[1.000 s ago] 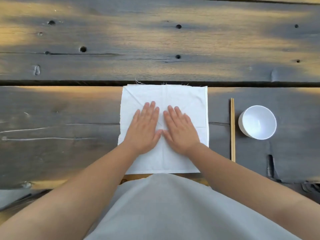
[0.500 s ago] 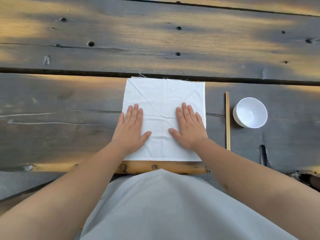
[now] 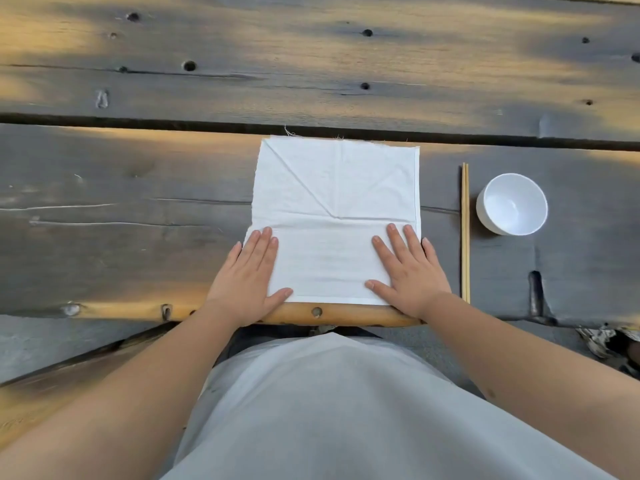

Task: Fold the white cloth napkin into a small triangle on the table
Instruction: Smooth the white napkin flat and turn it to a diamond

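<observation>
The white cloth napkin lies spread flat as a square on the dark wooden table, its near edge at the table's front rim. Crease lines cross it: diagonals, a vertical one and a horizontal one. My left hand rests palm down on the napkin's near left corner, partly over the bare wood. My right hand lies flat on the near right corner. The fingers of both hands are extended, and neither hand grips the cloth.
A pair of wooden chopsticks lies to the right of the napkin, pointing away from me. A white bowl stands beyond them on the right. A dark gap between planks runs just behind the napkin.
Both hands slid apart from the napkin's middle, out and back to its near corners, flattening it. The view shifted a little.
</observation>
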